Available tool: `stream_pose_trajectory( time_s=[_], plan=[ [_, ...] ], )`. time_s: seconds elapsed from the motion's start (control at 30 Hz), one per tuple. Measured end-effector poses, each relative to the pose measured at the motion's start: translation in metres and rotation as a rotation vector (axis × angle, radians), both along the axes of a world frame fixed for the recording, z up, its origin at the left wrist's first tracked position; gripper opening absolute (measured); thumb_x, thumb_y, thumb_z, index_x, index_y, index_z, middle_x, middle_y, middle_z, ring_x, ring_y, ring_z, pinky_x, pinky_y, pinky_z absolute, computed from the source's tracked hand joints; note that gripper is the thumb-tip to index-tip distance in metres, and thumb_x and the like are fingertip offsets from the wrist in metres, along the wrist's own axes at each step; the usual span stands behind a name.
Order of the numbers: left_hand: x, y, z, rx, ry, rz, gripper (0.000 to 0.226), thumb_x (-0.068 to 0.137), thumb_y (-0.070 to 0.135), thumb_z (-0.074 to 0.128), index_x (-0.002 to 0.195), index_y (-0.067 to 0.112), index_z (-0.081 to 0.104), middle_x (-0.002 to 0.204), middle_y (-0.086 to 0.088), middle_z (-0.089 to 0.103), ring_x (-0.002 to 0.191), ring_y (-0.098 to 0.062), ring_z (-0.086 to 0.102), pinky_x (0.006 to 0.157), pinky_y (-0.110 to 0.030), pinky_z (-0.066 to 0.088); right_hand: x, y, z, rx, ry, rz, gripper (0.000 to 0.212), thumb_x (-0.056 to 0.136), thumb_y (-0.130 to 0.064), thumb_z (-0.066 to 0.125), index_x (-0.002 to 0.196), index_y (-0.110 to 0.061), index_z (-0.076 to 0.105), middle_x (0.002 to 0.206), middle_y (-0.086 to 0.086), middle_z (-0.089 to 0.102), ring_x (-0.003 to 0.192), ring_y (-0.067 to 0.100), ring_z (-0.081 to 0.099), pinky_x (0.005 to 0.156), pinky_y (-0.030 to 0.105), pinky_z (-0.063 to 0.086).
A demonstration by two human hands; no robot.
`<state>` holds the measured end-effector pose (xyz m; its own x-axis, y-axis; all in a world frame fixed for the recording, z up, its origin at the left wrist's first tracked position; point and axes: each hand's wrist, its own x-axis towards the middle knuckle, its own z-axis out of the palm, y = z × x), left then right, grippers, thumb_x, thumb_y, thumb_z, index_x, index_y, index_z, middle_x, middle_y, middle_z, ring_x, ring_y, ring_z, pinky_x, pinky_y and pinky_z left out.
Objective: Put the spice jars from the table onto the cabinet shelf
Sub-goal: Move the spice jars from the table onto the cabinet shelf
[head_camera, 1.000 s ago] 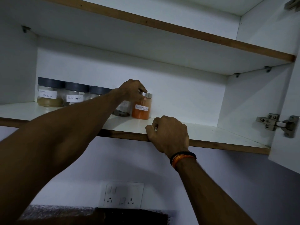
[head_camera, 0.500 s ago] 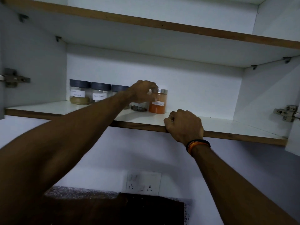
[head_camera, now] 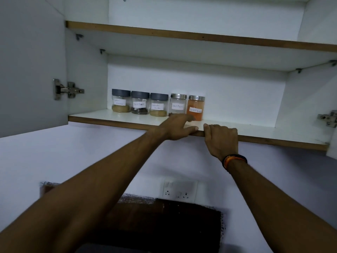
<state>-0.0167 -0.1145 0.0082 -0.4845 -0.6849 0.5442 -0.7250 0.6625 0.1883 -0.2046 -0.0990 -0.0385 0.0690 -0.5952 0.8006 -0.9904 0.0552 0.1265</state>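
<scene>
— Five spice jars (head_camera: 158,105) stand in a row at the back of the cabinet shelf (head_camera: 102,116). Can you see them too?

— Yes. What do they look like?

— I see three with grey lids on the left side. Next comes a clear jar (head_camera: 178,105) with a shiny lid. Last is the orange jar (head_camera: 196,107), also with a shiny lid. Each has a white label. They all stand up straight, close side by side.

— Where is my left hand (head_camera: 176,127)?

— It is low on the shelf, just in front of the clear jar and the orange jar. Its fingers are spread loose and hold nothing. I cannot tell if it touches a jar.

— And my right hand (head_camera: 221,138)?

— It holds the front edge of the shelf, fingers curled over the top. It has a dark and orange band (head_camera: 234,159) on the wrist.

— Anything else?

— Both cabinet doors are open. I see a metal hinge (head_camera: 66,89) on the left door, and a wall socket (head_camera: 179,191) below.
</scene>
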Motion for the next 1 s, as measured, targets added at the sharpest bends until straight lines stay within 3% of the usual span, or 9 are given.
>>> stream_pose_trajectory(
  time_s=[0.1,0.2,0.3,0.4,0.53,0.67,0.83,1.0],
  plan=[
    [0.000,0.018,-0.017,-0.083,0.012,-0.029,0.055,0.096,0.041,0.060,0.142,0.012,0.052,0.144,-0.009,0.055,0.133,-0.025,0.049,0.110,-0.040,0.038,0.003,0.011,-0.014,-0.072,-0.084,0.143,0.042,0.099,-0.035,0.033,0.099,-0.015,0.070,0.093,0.005,0.073,0.085,0.028,0.065,0.081,0.042,0.042],
    [-0.003,0.032,-0.044,-0.232,0.011,-0.052,0.054,0.093,0.036,0.064,0.141,0.015,0.053,0.149,-0.012,0.049,0.142,-0.029,0.037,0.118,-0.047,0.026,0.003,0.021,-0.028,-0.105,-0.108,0.234,0.046,0.093,-0.033,0.044,0.128,-0.010,0.061,0.123,0.011,0.066,0.116,0.031,0.058,0.104,0.051,0.037],
    [-0.007,0.045,-0.079,-0.327,0.034,-0.077,0.055,0.089,0.032,0.063,0.140,0.014,0.054,0.153,-0.014,0.043,0.147,-0.034,0.028,0.120,-0.051,0.018,0.007,0.040,-0.044,-0.116,-0.195,0.263,0.055,0.090,-0.025,0.056,0.143,-0.013,0.049,0.142,0.013,0.052,0.132,0.033,0.046,0.103,0.053,0.038],
    [-0.016,0.061,-0.116,-0.336,0.096,-0.079,0.053,0.087,0.030,0.060,0.136,0.009,0.059,0.150,-0.017,0.046,0.145,-0.037,0.033,0.119,-0.051,0.019,0.010,0.060,-0.073,-0.112,-0.267,0.280,0.064,0.087,-0.020,0.057,0.149,-0.016,0.041,0.144,0.013,0.049,0.128,0.034,0.046,0.097,0.050,0.040],
    [-0.028,0.087,-0.177,-0.134,0.155,-0.079,0.055,0.087,0.033,0.055,0.136,0.009,0.058,0.147,-0.017,0.051,0.142,-0.037,0.038,0.119,-0.053,0.020,0.005,0.080,-0.131,0.051,-0.332,0.248,0.066,0.085,-0.017,0.057,0.149,-0.014,0.042,0.138,0.015,0.052,0.121,0.034,0.050,0.095,0.048,0.041],
    [-0.032,0.106,-0.238,0.112,0.001,-0.072,0.061,0.087,0.034,0.059,0.144,0.013,0.048,0.150,-0.013,0.047,0.144,-0.031,0.034,0.121,-0.050,0.013,0.002,0.102,-0.187,0.236,-0.414,0.227,0.063,0.084,-0.011,0.061,0.145,-0.009,0.047,0.136,0.018,0.053,0.119,0.037,0.051,0.097,0.048,0.040],
    [-0.032,0.127,-0.312,0.332,-0.107,-0.066,0.060,0.085,0.037,0.063,0.139,0.015,0.050,0.135,-0.007,0.055,0.128,-0.026,0.046,0.114,-0.049,0.028,0.000,0.131,-0.257,0.480,-0.516,0.197,0.054,0.083,-0.008,0.059,0.136,-0.009,0.055,0.132,0.017,0.055,0.118,0.036,0.052,0.103,0.048,0.041],
    [-0.024,0.154,-0.371,0.531,-0.176,-0.056,0.060,0.087,0.037,0.064,0.141,0.018,0.048,0.137,-0.006,0.054,0.128,-0.024,0.048,0.110,-0.044,0.032,-0.005,0.161,-0.319,0.827,-0.496,0.200,0.045,0.088,-0.017,0.059,0.132,-0.013,0.057,0.129,0.014,0.053,0.114,0.034,0.055,0.098,0.049,0.046]
  ],
)
